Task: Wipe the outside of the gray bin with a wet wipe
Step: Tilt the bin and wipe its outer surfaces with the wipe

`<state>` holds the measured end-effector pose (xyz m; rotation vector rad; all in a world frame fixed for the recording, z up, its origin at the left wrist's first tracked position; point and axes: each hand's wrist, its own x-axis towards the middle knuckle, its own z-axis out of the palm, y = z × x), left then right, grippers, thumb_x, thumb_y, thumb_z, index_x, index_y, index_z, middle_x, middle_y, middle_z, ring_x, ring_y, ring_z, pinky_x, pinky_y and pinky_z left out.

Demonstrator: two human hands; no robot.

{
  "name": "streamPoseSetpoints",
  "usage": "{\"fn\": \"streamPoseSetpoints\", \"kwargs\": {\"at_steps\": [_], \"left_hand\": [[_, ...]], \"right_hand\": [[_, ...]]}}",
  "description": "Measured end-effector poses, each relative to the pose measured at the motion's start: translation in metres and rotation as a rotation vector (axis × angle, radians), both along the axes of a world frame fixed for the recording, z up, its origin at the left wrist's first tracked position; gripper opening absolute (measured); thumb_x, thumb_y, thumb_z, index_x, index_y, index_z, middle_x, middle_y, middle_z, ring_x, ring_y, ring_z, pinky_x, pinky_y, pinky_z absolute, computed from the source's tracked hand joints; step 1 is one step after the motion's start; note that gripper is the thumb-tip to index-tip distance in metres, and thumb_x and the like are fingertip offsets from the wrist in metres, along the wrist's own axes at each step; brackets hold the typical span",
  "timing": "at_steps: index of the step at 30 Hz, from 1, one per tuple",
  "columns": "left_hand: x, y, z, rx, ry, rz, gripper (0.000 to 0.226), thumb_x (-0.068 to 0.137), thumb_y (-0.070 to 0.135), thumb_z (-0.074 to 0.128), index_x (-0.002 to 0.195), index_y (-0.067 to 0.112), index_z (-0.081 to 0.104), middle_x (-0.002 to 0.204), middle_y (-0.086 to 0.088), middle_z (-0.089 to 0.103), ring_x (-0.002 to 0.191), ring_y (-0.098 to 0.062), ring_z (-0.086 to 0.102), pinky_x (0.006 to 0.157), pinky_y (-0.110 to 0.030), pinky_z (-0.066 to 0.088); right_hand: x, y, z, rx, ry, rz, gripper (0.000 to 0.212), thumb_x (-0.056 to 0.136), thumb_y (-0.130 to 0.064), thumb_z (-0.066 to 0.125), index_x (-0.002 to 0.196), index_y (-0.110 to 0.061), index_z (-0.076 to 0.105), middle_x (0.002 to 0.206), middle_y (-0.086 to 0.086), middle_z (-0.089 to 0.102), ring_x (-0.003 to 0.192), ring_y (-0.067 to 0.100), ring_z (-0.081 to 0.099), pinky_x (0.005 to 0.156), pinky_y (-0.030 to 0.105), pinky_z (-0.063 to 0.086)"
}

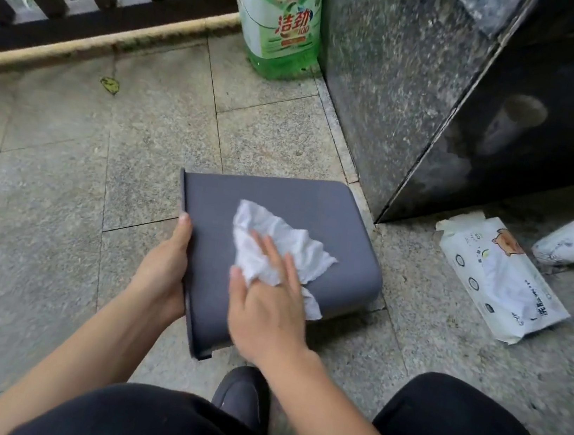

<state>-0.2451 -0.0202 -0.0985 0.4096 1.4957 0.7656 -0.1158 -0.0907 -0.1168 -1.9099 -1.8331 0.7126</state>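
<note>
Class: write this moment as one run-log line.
stage: wiping | left hand: grips rim of gray plastic bin lying on its side | right hand: presses crumpled white wet wipe on bin's upper side

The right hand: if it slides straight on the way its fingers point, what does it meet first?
The right hand presses the wet wipe on the gray bin. Ahead lies only more bin wall, then probably the bin's far edge and floor.

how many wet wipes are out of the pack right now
1. The wet wipe lies on the gray bin's upturned side, under the right hand. More may be hidden inside the wipes pack on the floor at right.
</note>
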Motion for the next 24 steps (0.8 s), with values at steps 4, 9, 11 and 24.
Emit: {"fn": "streamPoseSetpoints", "kwargs": {"at_steps": [4, 9, 11, 24], "left_hand": [[-0.002, 0.0, 0.002, -0.076, -0.105, 0.038, 0.05, 0.1, 0.054, 0.048, 0.128, 0.016, 0.065, 0.116, -0.007, 0.077, 0.099, -0.024, 0.076, 0.063, -0.039, 0.061], [0.002, 0.023, 0.022, -0.061, -0.128, -0.207, 0.061, 0.097, 0.066, 0.042, 0.134, 0.024, 0.065, 0.121, -0.003, 0.076, 0.107, -0.023, 0.074, 0.079, -0.041, 0.058], [0.007, 0.037, 0.034, -0.051, -0.108, -0.337, 0.069, 0.088, 0.079, 0.043, 0.118, 0.026, 0.076, 0.115, 0.001, 0.075, 0.106, -0.023, 0.072, 0.084, -0.041, 0.055], [0.079, 0.096, 0.065, 0.068, 0.351, -0.245, 0.079, 0.084, 0.079, 0.05, 0.138, 0.021, 0.054, 0.126, 0.002, 0.066, 0.095, -0.015, 0.065, 0.082, -0.032, 0.049]], "right_hand": [[0.041, 0.012, -0.026, -0.107, -0.122, -0.378, 0.076, 0.1, -0.044, 0.012, 0.111, 0.003, 0.071, 0.159, 0.001, 0.036, 0.152, 0.008, 0.002, 0.123, 0.041, 0.005], [0.054, 0.015, -0.029, -0.197, 0.061, -0.521, 0.07, 0.103, -0.041, 0.019, 0.117, 0.008, 0.066, 0.16, 0.004, 0.034, 0.152, 0.01, 0.005, 0.124, 0.04, 0.006], [0.063, 0.019, -0.027, -0.21, 0.072, -0.504, 0.067, 0.105, -0.04, 0.02, 0.121, 0.009, 0.063, 0.159, 0.005, 0.036, 0.152, 0.013, 0.006, 0.124, 0.039, 0.006], [0.077, 0.026, 0.014, -0.266, 0.51, -0.811, 0.057, 0.104, -0.038, 0.023, 0.096, 0.0, 0.064, 0.115, 0.022, 0.065, 0.114, 0.04, 0.053, 0.084, 0.036, 0.034]]}}
